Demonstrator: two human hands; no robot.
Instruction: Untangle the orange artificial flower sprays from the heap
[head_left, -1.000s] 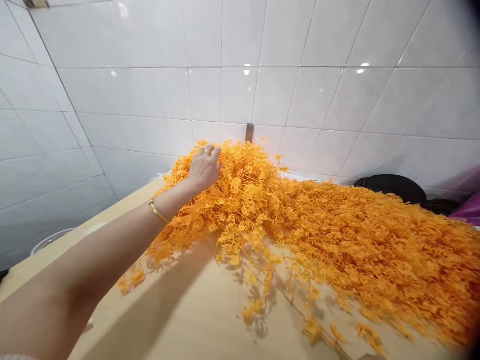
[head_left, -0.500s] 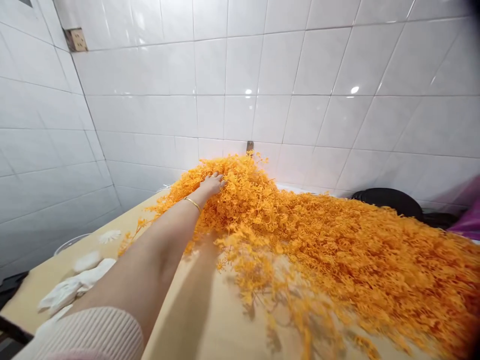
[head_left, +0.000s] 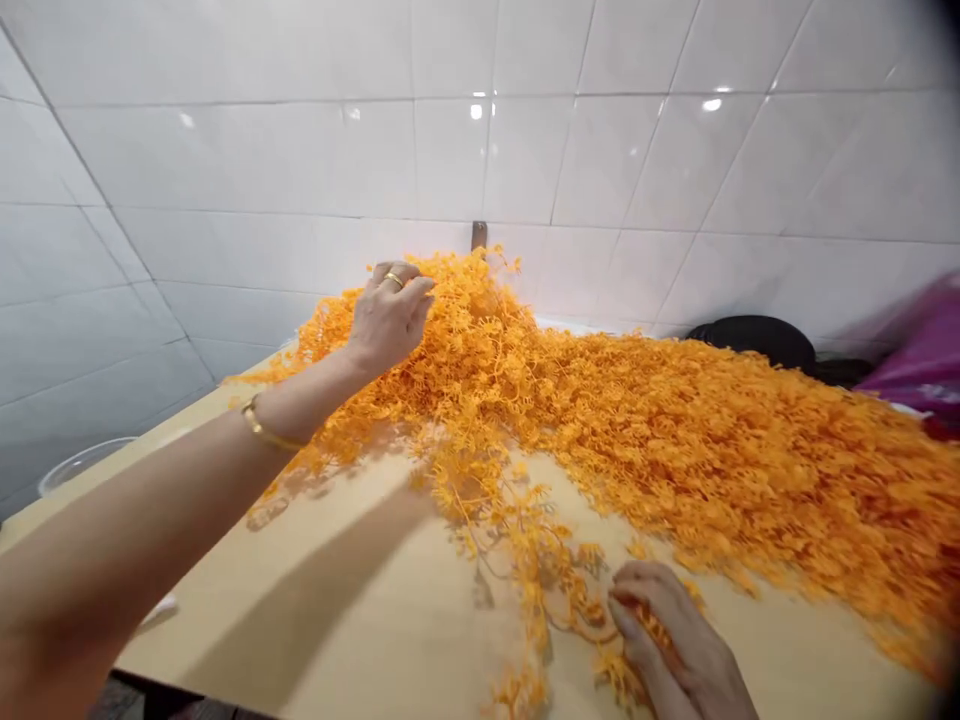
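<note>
A large heap of orange, feathery plastic-looking sprigs (head_left: 720,440) spreads across the pale tabletop (head_left: 360,620). Over the heap's left part is my left hand (head_left: 391,312), with a ring and a gold bracelet; its fingers are curled together at the sprigs, and what they pinch is too small to make out. At the lower right, my right hand (head_left: 671,640) is closed around part of a loose orange strand (head_left: 532,570) that trails toward the table's front.
A tiled wall (head_left: 262,160) rises behind the table. Black round objects (head_left: 754,340) and a purple bag (head_left: 919,340) lie at the back right. A clear round rim (head_left: 82,462) shows at the left edge.
My left hand has risen off the heap and moved left and nearer, its fingers now curled. My right hand has come into view at the lower right. The view has tilted down.
</note>
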